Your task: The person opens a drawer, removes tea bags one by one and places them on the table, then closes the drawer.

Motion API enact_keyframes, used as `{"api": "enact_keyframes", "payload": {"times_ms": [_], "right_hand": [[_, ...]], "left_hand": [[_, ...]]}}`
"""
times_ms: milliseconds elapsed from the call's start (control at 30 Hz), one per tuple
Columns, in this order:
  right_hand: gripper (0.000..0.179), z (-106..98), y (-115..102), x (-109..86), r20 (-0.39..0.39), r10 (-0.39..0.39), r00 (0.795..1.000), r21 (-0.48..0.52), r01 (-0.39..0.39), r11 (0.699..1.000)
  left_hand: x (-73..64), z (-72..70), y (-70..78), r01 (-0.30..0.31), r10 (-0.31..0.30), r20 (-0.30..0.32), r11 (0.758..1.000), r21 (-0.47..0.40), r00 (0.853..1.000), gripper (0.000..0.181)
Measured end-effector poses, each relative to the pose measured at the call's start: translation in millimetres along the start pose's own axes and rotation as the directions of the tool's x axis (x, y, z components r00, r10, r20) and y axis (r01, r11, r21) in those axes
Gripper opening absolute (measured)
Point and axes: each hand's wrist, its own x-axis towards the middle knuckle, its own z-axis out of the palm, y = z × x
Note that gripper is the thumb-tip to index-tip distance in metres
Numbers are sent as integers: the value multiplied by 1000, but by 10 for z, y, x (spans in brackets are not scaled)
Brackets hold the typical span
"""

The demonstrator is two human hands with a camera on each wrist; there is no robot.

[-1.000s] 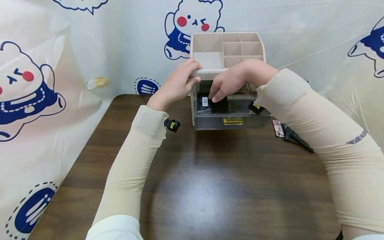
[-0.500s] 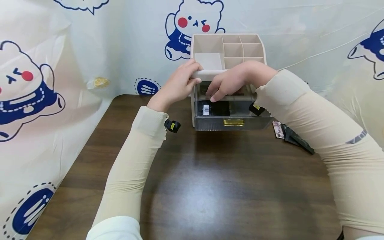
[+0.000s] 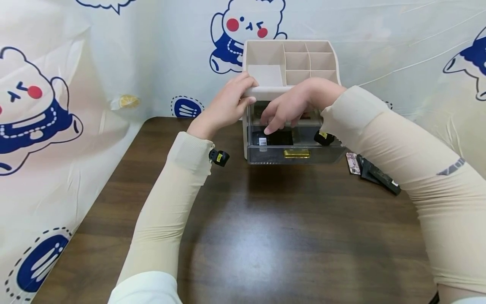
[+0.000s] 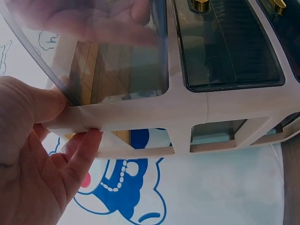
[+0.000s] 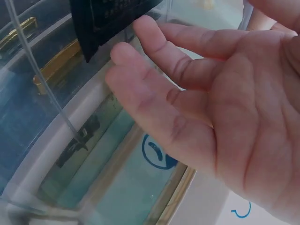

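Pinching the beige organizer (image 3: 268,91) at its top front left corner, the left hand (image 3: 226,103) is near the right hand (image 3: 291,103), whose loosely spread fingers hold nothing over the open drawer (image 3: 265,157), beside the black packet (image 3: 282,138) near that drawer's front left corner.

The right hand (image 3: 290,105) obstructs the drawer (image 3: 265,156) from above; the gold handle (image 3: 297,154) faces free room.

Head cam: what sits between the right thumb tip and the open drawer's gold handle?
Head view shows part of the black packet in the open drawer, then the smoky front panel that bears the gold handle.
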Motion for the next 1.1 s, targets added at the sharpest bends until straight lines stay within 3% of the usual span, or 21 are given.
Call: {"api": "enact_keyframes", "payload": {"times_ms": [467,633,900,1100], "right_hand": [[33,-7,119,-22,-37,-103,994,69,106,992],[34,-37,145,-51,-11,-131,991,139,131,982],[34,-51,112,-47,-33,-140,990,116,143,983],[31,-60,52,-34,-24,-92,996,80,93,992]], "left_hand": [[9,18,6,24,-24,11,1000,-3,1000,19],[4,15,0,26,-26,9,1000,2,1000,19],[-1,7,-13,17,-17,4,1000,-3,1000,18],[9,-2,-10,8,-8,3,1000,-1,1000,18]]}}
